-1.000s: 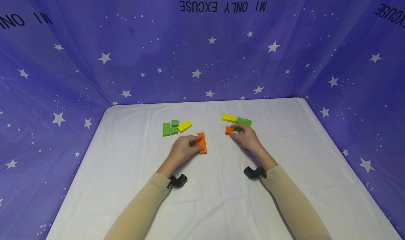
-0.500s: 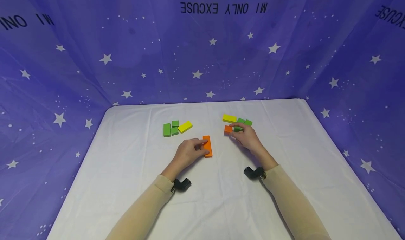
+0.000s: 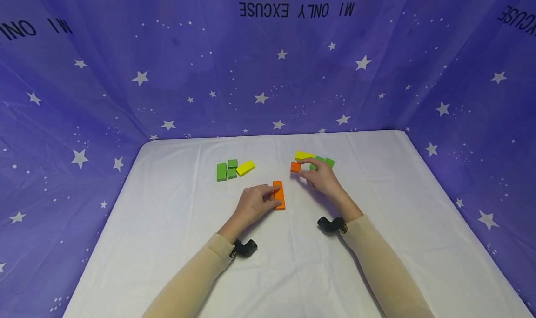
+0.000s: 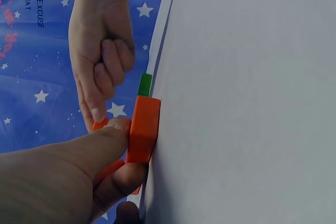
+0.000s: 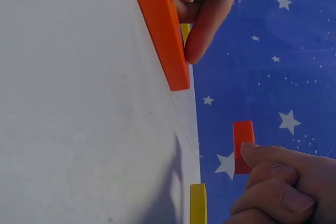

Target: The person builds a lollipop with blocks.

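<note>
Near the table's middle, my left hand [image 3: 254,204] holds a long orange block [image 3: 279,195] by thumb and forefinger. That block [image 5: 160,30] lies flat on the cloth in the right wrist view. My right hand [image 3: 323,177] pinches a small orange block [image 3: 295,167] between thumb and forefinger. The right wrist view shows this small block [image 5: 243,132] raised off the table, against the backdrop. Just behind the right hand lie a yellow block [image 3: 304,156] and several green blocks [image 3: 329,162], partly covered by its fingers.
To the left of centre, a tall green block [image 3: 221,172], two small green blocks [image 3: 232,164] and a tilted yellow block [image 3: 245,168] lie close together. A white cloth [image 3: 167,225] covers the table. Purple starry curtains [image 3: 259,76] stand behind it and at both sides.
My left hand has slid the long orange block rightward and slightly nearer. The right hand has drawn the small orange block away from the green ones, leftward and up.
</note>
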Demonstrator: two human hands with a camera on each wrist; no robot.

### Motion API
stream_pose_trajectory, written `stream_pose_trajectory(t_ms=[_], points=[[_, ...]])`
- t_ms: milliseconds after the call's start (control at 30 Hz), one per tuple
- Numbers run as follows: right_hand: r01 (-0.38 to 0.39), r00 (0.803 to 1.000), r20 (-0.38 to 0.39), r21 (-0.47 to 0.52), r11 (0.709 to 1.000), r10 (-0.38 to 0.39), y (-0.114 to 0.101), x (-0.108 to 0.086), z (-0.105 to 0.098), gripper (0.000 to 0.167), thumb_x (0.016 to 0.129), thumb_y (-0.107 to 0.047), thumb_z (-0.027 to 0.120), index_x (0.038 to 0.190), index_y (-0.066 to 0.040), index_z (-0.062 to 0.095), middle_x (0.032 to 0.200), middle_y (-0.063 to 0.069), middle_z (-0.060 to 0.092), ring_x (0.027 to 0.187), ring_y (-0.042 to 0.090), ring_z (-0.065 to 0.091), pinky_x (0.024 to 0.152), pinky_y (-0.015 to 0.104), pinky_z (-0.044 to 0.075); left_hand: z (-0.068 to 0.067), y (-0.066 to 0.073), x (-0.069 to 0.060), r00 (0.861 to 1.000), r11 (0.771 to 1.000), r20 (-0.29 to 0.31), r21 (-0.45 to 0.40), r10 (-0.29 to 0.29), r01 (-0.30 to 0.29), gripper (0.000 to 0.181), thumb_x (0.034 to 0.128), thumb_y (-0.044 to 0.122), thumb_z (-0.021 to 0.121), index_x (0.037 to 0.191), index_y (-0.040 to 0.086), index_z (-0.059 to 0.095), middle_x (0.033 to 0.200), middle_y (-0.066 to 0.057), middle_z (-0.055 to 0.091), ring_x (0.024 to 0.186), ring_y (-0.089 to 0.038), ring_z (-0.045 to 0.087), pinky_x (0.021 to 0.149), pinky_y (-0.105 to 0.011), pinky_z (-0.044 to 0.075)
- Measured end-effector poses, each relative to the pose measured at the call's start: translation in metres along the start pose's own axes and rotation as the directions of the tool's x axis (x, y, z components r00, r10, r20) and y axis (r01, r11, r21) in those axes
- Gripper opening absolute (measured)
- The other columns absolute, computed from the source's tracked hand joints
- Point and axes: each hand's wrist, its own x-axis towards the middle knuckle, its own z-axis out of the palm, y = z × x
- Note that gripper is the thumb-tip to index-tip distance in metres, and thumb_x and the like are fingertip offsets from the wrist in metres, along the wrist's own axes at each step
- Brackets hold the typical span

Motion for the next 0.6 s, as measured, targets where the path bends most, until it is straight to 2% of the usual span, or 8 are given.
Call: stream_pose_trajectory(t_ms=[133,367,600], points=[[0.013,1.0,0.015,-0.005,1.0,-0.013,-0.004,0.001,0.003,0.042,0.096,-0.023,0.075,0.138,-0.021,0.069,0.053,-0.006,0.046,0.045,0.013,0.036,0.047,0.026,0.034,0.002,0.001,0.0,1.0,1.0,-0.003,-0.003,0.003,-0.003,0.045,0.0914,0.035,0.084,0.132,0.018,0.077,0.079,0.008,0.059,0.074,-0.011,0.052,0.084,-0.036,0.037],[0.059,0.998,0.032,-0.024,0.998,-0.058,-0.008,0.004,0.012,0.041,0.097,-0.022,0.076,0.137,-0.018,0.069,0.053,-0.006,0.047,0.045,0.011,0.036,0.047,0.025,0.032,0.006,-0.002,0.002,1.0,1.0,-0.017,-0.018,0.02,-0.02,0.044,0.0923,0.037,0.083,0.132,0.018,0.077,0.079,0.009,0.058,0.072,-0.01,0.049,0.082,-0.035,0.033],[0.063,0.996,0.059,-0.053,0.997,-0.06,-0.01,0.006,0.021,0.039,0.097,-0.023,0.074,0.136,-0.021,0.071,0.052,-0.007,0.045,0.045,0.011,0.036,0.047,0.025,0.032,0.007,-0.001,0.003,1.0,1.0,-0.019,-0.015,0.025,-0.025,0.044,0.0919,0.036,0.084,0.131,0.018,0.077,0.079,0.01,0.058,0.07,-0.01,0.048,0.081,-0.035,0.031]])
